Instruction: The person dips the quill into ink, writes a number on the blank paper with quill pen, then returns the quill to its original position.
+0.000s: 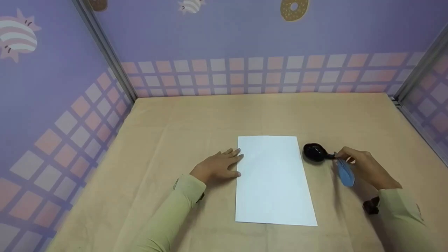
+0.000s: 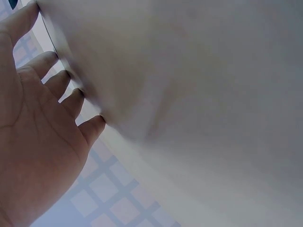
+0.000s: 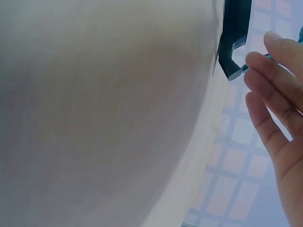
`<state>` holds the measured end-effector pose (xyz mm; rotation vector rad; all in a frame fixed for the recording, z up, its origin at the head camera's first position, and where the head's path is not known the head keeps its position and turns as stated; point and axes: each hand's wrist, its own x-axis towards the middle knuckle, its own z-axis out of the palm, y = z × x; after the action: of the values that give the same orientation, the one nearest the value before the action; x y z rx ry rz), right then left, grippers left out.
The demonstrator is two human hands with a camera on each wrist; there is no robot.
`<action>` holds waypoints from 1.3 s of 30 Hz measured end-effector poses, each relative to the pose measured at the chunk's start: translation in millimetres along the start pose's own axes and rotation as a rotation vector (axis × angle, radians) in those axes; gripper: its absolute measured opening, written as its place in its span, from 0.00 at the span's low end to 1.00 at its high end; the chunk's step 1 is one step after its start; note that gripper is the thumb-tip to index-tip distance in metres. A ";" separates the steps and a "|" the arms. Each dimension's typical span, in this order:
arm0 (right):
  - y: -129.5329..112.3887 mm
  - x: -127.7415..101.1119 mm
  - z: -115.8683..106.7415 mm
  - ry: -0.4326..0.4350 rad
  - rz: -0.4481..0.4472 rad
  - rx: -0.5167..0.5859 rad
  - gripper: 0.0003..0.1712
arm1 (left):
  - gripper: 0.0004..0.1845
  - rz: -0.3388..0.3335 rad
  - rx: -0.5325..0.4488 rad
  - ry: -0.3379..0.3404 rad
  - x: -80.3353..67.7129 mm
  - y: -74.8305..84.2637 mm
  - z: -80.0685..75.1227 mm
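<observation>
walls [image 1: 245, 38]: purple panels on three sides, a grid of pink and white squares low down, a donut print up top.
table [image 1: 175, 119]: tan cloth with soft creases, filling the floor of the booth.
paper [image 1: 273, 178]: white sheet lying flat at the centre of the table, long side running away from the person, between the two hands.
left hand [image 1: 218, 166]: palm down on the cloth at the sheet's left edge, fingers straight and slightly spread, tips touching or just over the paper's edge; holding nothing. the left wrist view shows the open palm and the fingers [image 2: 71, 97] splayed.
right hand [image 1: 364, 166]: just right of the paper, fingers curled around the blue handle of the tool, lifted a little off the cloth as far as one can tell.
tool [image 1: 327, 159]: black round head toward the paper's upper right corner, blue handle [image 1: 345, 174] running back under the hand; the right wrist view catches only a dark bit [image 3: 234, 38] by the fingertips [image 3: 260, 71].
sleeves [image 1: 175, 213]: pale green, both arms.
</observation>
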<state>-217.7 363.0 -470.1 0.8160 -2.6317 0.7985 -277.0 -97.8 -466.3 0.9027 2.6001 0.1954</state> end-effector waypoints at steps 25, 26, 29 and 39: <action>-2.9 3.3 0.0 0.074 -0.086 0.203 0.17 | 0.38 0.032 -0.003 0.019 -0.7 -1.3 0.2; -4.8 3.6 -0.3 0.072 -0.086 0.215 0.16 | 0.38 0.036 -0.003 0.020 -1.1 -1.3 -0.1; -14.2 5.1 -2.4 0.070 -0.069 0.254 0.14 | 0.38 0.043 -0.002 0.021 -1.9 -1.0 -0.6; -38.7 11.6 -8.3 0.124 -0.094 0.303 0.15 | 0.38 0.023 0.015 0.012 -0.3 0.1 -0.5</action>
<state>-203.5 336.0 -442.2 0.9241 -2.3777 1.1995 -276.9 -97.9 -465.7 0.9392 2.6063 0.1885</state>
